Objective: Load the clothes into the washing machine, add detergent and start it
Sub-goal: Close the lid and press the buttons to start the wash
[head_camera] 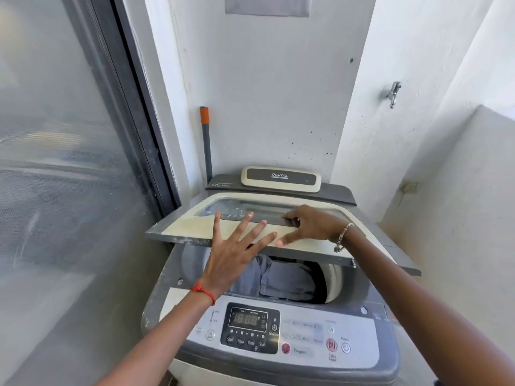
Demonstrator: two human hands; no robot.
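While grey clothes (289,280) lie beneath at mid-frame, the left hand (228,263) rests spread flat on the part-open lid (178,228); the right hand (315,227) hooks it.

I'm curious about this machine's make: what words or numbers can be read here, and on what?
"DIGITAL": cream badge at the back.
"6.2kg": grey rear panel.
"Wash", "Program": control panel.
Too blurred: display digits, other panel labels, wall notice.
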